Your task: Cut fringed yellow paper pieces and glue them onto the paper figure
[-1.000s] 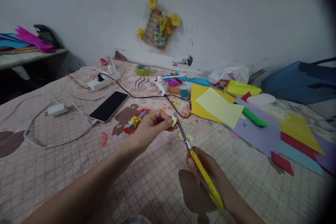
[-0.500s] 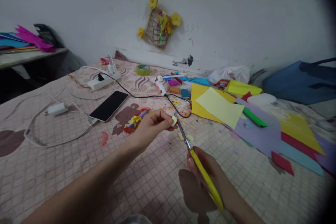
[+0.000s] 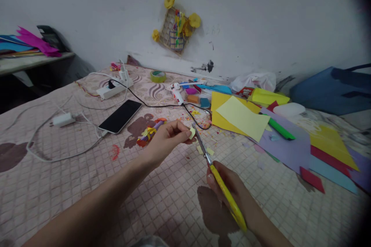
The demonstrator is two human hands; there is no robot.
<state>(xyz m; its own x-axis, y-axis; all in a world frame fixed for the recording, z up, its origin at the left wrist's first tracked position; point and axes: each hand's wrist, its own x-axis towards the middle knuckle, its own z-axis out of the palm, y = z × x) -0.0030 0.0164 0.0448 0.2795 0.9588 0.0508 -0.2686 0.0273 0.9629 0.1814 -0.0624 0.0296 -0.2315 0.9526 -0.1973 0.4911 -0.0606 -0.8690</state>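
Between the thumb and fingers of my left hand [image 3: 171, 137] is a small piece of pale yellow paper [image 3: 192, 132]. My right hand [image 3: 228, 181] is closed round the yellow handles of a pair of scissors [image 3: 216, 175]. The blades point up and away, with their tips right beside the paper; whether they touch it I cannot tell. Below the blades, small pale yellow paper scraps [image 3: 210, 151] lie on the patterned cloth. Just left of my left hand lies a small purple, orange and yellow paper craft [image 3: 150, 132].
A white glue gun [image 3: 176, 93] with a black cord lies farther back, near green tape [image 3: 158, 76]. Coloured paper sheets [image 3: 284, 146] and a green marker-like stick [image 3: 281, 128] cover the right side. On the left are a phone [image 3: 120, 116], a charger [image 3: 63, 120] and a power strip [image 3: 114, 89].
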